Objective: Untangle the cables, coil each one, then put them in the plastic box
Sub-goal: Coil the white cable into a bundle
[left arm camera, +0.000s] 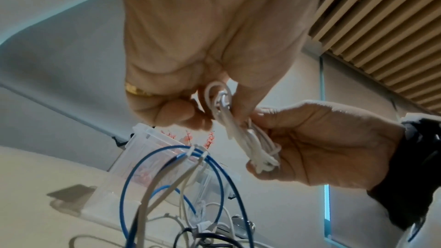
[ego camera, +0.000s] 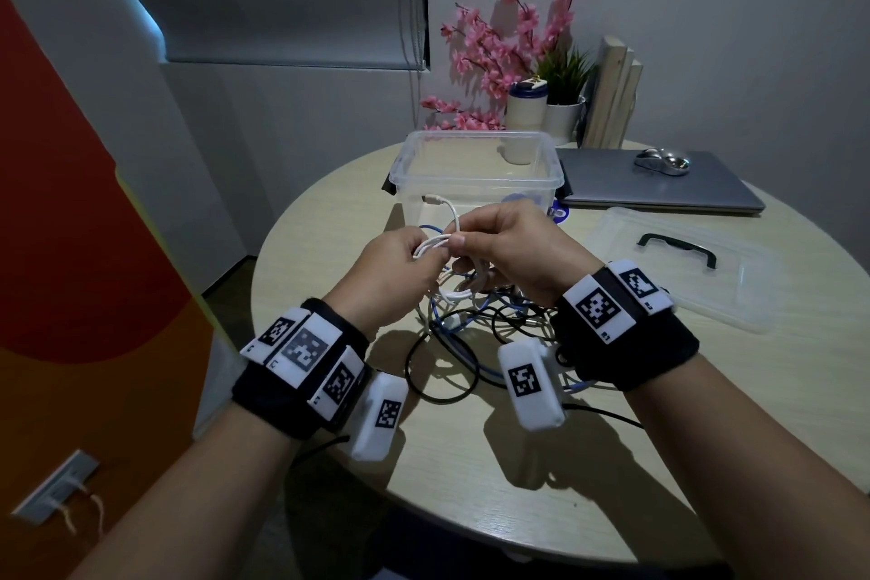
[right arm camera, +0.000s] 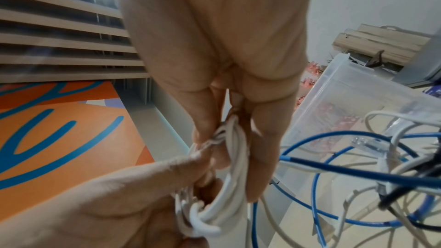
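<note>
While both hands sit raised above the round table (ego camera: 471,462), each grips the same white cable (ego camera: 435,245), folded into a small multi-loop bundle between them.

Left hand (ego camera: 390,278): fingers curled round one end of the bundle, thumb on top. Left wrist view shows the loops running through that palm, ring on one finger.

Right hand (ego camera: 513,250): thumb and fingers pinch the other end of the bundle; right wrist view shows the strands passing between its fingertips (right arm camera: 257,186). One free end with a small plug (ego camera: 430,200) arcs up from the bundle, in front of the box wall.

Below and just behind the hands, loose pile on the tabletop: blue cable (ego camera: 452,334), black cable (ego camera: 423,386), more pale strands, all overlapping. Tangled; can't tell how many separate cables.

Past the pile: clear plastic box (ego camera: 475,165), lid off, upright. Through its wall something bluish shows low at the right; can't tell whether it's inside or behind.

Right of the box: its clear lid (ego camera: 687,268) with black handle, flat on the table. Behind the lid: closed grey laptop (ego camera: 659,188) with a silver mouse (ego camera: 661,160) on top.

Far edge: pink artificial flowers (ego camera: 508,38), small green potted plant (ego camera: 562,108), pale wooden pieces (ego camera: 612,94) leaning on the wall.
</note>
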